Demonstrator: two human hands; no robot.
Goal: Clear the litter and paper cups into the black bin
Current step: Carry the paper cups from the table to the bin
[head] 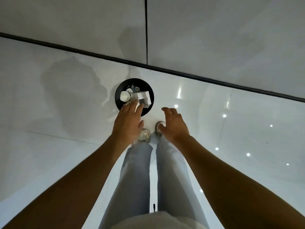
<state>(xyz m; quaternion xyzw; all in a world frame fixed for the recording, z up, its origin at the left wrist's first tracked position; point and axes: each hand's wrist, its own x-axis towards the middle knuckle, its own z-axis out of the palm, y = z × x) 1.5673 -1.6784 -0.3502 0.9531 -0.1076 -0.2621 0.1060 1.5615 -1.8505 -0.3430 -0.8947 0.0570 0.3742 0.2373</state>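
**Both hands empty above the black bin**

Pale jeans (pixel 137 179) run down to 2 light sneakers (pixel 145 134) on the glossy white floor (pixel 49 146). Above them, the left hand (pixel 127 124) hovers with fingers (pixel 132 107) straight and spread, holding nothing, its tips over the near rim of the black bin (pixel 119 90). The right hand (pixel 175 125) hangs beside the bin, fingers loosely curled and empty. Inside the bin lie 1 paper cup (pixel 125 96) and crumpled white paper litter (pixel 143 97).

The black bin (pixel 119 91) stands open-topped on the floor (pixel 57 129) near the wall (pixel 214 38), its mouth partly filled by a paper cup (pixel 125 96) and crumpled paper (pixel 143 97), with bare floor all around.
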